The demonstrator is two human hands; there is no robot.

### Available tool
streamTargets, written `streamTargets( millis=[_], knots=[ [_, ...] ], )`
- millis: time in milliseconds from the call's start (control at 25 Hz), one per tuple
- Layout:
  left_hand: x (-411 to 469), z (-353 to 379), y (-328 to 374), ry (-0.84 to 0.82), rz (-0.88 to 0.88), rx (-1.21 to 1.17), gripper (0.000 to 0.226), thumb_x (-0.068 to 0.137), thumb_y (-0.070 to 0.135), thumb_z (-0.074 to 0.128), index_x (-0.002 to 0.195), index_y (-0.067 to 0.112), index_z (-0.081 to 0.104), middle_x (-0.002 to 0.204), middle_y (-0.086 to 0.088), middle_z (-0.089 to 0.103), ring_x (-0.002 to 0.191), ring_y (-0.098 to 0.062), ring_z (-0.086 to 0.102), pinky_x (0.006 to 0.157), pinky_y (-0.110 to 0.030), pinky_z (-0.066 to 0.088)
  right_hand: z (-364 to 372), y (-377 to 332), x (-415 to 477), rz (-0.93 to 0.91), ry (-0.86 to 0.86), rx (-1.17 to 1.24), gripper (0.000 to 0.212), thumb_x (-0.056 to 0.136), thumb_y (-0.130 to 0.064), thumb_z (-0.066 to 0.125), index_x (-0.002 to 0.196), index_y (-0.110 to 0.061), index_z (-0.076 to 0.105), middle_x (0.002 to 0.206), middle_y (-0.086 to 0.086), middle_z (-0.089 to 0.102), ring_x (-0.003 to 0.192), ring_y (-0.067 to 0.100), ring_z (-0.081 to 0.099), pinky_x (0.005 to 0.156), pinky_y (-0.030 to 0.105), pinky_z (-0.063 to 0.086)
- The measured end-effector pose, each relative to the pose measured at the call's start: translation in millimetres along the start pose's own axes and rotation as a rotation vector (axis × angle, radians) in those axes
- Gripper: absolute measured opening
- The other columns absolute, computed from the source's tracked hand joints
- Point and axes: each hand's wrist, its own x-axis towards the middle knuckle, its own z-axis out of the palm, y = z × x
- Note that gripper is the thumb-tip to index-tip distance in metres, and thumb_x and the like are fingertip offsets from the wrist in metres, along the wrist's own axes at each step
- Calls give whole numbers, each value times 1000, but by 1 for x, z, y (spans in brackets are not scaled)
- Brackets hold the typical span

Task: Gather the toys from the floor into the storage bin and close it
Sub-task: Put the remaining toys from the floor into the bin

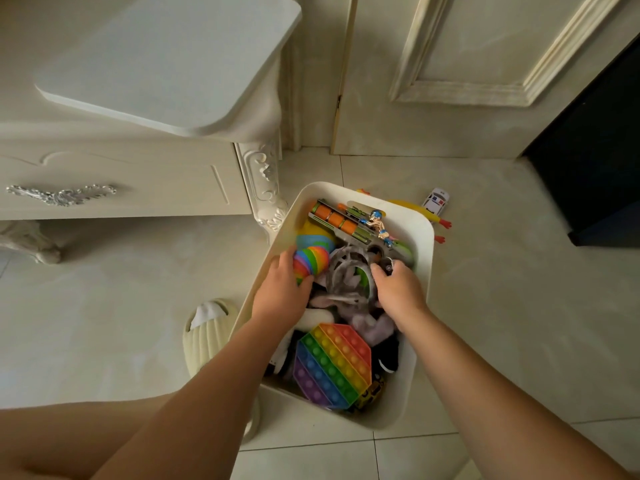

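Curls left hand (282, 289) fingers (286, 259) round the rainbow slug (311, 261), low against the storage bin (424, 271) wall. Clamps right hand (398, 289) fingers (401, 268) on the toy gun (349, 225) grip. Leaves rubber chicken (405, 204) and toy car (435, 201) on the floor past the far rim, rightward, nearer the right hand, chicken lengthwise along that rim.
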Motion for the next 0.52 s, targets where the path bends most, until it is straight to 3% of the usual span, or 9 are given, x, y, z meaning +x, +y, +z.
streamTargets(
  millis=[80,200,400,520],
  knots=[
    [-2,2,-3,-20,49,107,63,94,35,54,148,22,24,140,-4,41,115,-26,54,87,-40,52,-3,-2,-6,-121,152,-144,40,99,-28,48,134,-8,48,134,14,52,114,30,58,85,28,43],
    [-6,7,-3,-39,75,178,67,93,45,51,149,21,23,145,-1,35,119,-25,53,88,-38,51,-6,-1,-12,-304,282,-316,38,98,-24,50,134,-11,48,132,13,46,117,30,52,92,33,44],
    [-10,9,-3,-56,63,204,71,92,44,54,150,20,21,148,0,31,122,-24,51,91,-40,51,-9,13,-16,-260,99,-704,42,98,-31,49,134,-9,47,133,12,46,124,28,42,99,34,39],
    [-8,8,0,-67,31,183,68,92,41,56,148,17,26,147,0,32,122,-25,51,93,-40,49,-10,13,-17,-237,116,-725,39,100,-28,46,133,-7,48,135,11,43,125,26,40,98,32,39]
  ],
)
